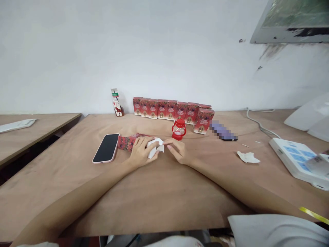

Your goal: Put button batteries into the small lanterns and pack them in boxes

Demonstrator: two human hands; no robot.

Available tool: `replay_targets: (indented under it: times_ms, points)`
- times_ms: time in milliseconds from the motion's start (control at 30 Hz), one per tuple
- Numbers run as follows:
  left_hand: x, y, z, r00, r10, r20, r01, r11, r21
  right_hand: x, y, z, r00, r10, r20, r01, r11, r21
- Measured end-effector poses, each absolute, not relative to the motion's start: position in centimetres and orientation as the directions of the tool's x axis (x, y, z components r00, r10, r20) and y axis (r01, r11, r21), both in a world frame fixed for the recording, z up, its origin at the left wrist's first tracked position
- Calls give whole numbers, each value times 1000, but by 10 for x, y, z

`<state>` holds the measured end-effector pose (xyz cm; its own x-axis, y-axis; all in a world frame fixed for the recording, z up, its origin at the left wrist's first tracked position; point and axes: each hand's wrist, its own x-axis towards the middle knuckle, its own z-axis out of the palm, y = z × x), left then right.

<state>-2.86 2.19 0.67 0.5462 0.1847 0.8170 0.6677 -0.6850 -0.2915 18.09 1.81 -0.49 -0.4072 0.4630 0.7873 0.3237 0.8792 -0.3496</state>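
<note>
My left hand (139, 151) is wrapped round a red printed carton (125, 143) that lies on its side on the table, its white end flaps (153, 149) standing out toward the right. My right hand (178, 151) rests at those flaps with its index fingertip against the edge of one, the thumb a little apart from the finger. Just behind my right hand stands a small red lantern (179, 129) with a clear middle. The inside of the carton cannot be seen.
A row of red cartons (162, 109) stands along the wall, one carton (203, 121) nearer. On the left are a phone (106, 148) and a small bottle (117, 104). To the right lie a blurred purple object (223, 130), scrap paper (248, 157) and a white keypad device (298, 157) with a cable.
</note>
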Motion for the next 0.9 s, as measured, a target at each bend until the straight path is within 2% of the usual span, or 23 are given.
replay_targets:
  times_ms: [100, 200, 300, 400, 500, 700, 800, 900]
  points:
    - [-28, 21, 8, 556, 168, 814, 656, -691, -305, 179, 18, -4, -454, 386, 803, 284, 917, -280]
    - [-28, 20, 9, 553, 151, 819, 643, -702, -305, 176, 20, -6, -423, 348, 837, 251, 932, -261]
    - [-27, 20, 9, 533, 139, 835, 652, -696, -300, 176, 24, -9, -305, 452, 838, 290, 882, -371]
    - [-26, 20, 9, 523, 149, 839, 657, -697, -286, 178, 27, -11, -234, 581, 780, 301, 806, -510]
    - [-26, 20, 9, 522, 142, 841, 651, -703, -286, 181, 26, -10, -291, 598, 747, 284, 799, -529]
    - [-27, 18, 11, 522, 76, 850, 597, -744, -300, 178, 24, -5, -444, 531, 722, 166, 840, -517]
    - [-27, 18, 11, 544, 59, 837, 562, -766, -311, 174, 23, -6, -460, 566, 684, 84, 794, -602]
    - [-27, 19, 10, 570, 57, 820, 545, -773, -326, 168, 20, -9, -455, 648, 611, -20, 679, -734]
